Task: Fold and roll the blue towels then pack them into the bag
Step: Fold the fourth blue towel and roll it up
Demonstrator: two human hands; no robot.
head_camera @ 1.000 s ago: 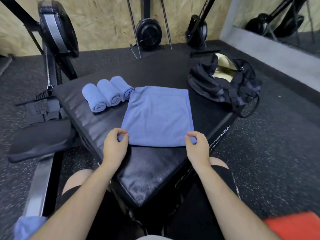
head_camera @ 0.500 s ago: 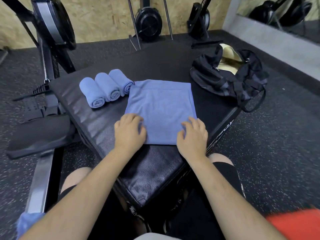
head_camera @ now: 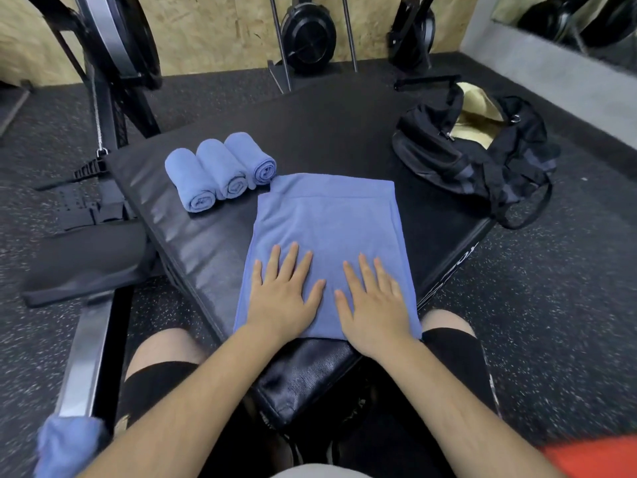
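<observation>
Where the person's legs show at the bottom, a fuzzy blue cloth (head_camera: 65, 446) sits in the left corner. It may be one more towel, but it is too blurry to tell. A red thing (head_camera: 593, 457) peeks in at the right corner.

Just past the knees stands a black padded box (head_camera: 193, 243). A folded blue towel (head_camera: 327, 215) lies flat on the near part of it. The left hand (head_camera: 284, 294) and the right hand (head_camera: 374, 305) both lie on the near half of this towel, side by side and a little apart. Their fingers are straight and spread, palms down, pressing the cloth and gripping nothing.

Farther on, to the left, three rolled blue towels (head_camera: 220, 170) lie in a row on the box, touching each other. The roll on the right is just beside the far left corner of the flat towel.

Farther right, a black bag (head_camera: 448, 157) sits at the far right side of the box, well apart from the hands. Its top is open and a pale lining (head_camera: 479, 115) shows inside.

At the back, black gym machines (head_camera: 306, 29) stand by a wooden wall (head_camera: 213, 36).
</observation>
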